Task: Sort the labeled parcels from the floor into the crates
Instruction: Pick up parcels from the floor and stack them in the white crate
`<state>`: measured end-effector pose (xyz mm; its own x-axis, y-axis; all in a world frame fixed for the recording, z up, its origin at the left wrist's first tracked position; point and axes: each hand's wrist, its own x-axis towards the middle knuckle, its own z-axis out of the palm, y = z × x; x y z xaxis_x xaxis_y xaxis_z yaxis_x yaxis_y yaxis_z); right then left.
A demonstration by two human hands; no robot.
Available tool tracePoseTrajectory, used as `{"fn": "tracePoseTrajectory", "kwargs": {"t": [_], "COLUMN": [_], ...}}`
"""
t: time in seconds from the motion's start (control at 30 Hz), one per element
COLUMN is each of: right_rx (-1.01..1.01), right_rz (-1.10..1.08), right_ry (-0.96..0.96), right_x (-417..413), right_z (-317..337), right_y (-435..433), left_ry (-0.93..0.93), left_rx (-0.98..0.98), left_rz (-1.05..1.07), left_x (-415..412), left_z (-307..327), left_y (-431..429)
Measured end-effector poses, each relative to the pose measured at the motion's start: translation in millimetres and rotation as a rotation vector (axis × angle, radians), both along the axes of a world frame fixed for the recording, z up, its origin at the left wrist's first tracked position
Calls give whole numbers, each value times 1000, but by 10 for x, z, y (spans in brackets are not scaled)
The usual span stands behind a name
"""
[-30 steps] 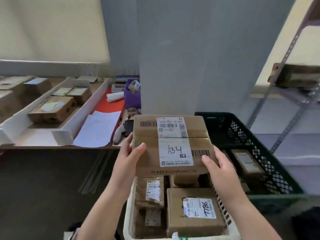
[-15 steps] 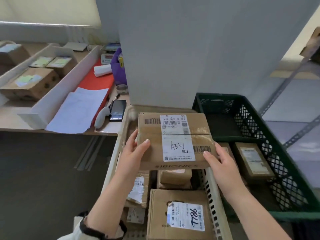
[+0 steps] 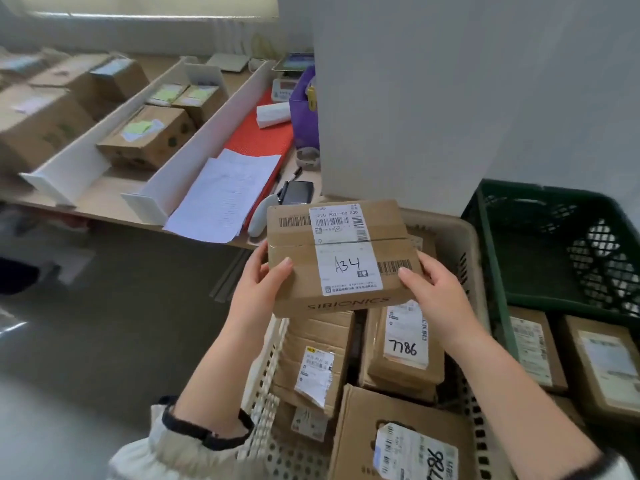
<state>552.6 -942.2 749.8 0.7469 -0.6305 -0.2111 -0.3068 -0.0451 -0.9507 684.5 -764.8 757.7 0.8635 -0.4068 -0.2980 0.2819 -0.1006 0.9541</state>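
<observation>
A brown cardboard parcel (image 3: 341,254) with a white label marked "A34" hangs above the white crate (image 3: 263,386). My left hand (image 3: 258,289) grips its left end, thumb on top. Its right end is held by my right hand (image 3: 434,292), thumb on the top near a barcode. Inside the white crate lie several parcels, among them one marked "7786" (image 3: 403,344) and another labeled one (image 3: 398,438) at the front. To the right stands a green crate (image 3: 498,271) with two labeled parcels (image 3: 533,348) in it.
A low table (image 3: 104,199) at the left carries white dividers, several cardboard boxes, papers (image 3: 225,195), a red mat, a purple box and a phone. A grey pillar (image 3: 433,98) rises behind the crates. Dark floor (image 3: 104,323) lies at the left.
The view has tipped further down and left. Both hands still hold the A34 parcel, which now sits lower over the far part of the white crate.
</observation>
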Motion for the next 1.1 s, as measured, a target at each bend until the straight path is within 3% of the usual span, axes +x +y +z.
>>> {"fn": "tracePoseTrajectory", "kwargs": {"t": [0.13,0.3,0.5,0.7,1.1], "right_rx": [-20,-176,-352,-558,-614], "right_rz": [165,402,550,609,646], "right_ry": [160,457,614,684,736], "right_x": [276,620,937,1164,1362], "right_z": [-101,-484,-773,-933,-1285], "right_y": [-61,-98,-90,-33,121], "left_ry": [79,318,508,617,639], "left_rx": [44,164,173,170,183], "left_rz": [119,244,331,355,408], "left_x": [-245,-950,-1117,-1015,-827], "left_z": [-364,-1093,-1507,-1685,-1808], "left_y": [236,443,289,239,301]}}
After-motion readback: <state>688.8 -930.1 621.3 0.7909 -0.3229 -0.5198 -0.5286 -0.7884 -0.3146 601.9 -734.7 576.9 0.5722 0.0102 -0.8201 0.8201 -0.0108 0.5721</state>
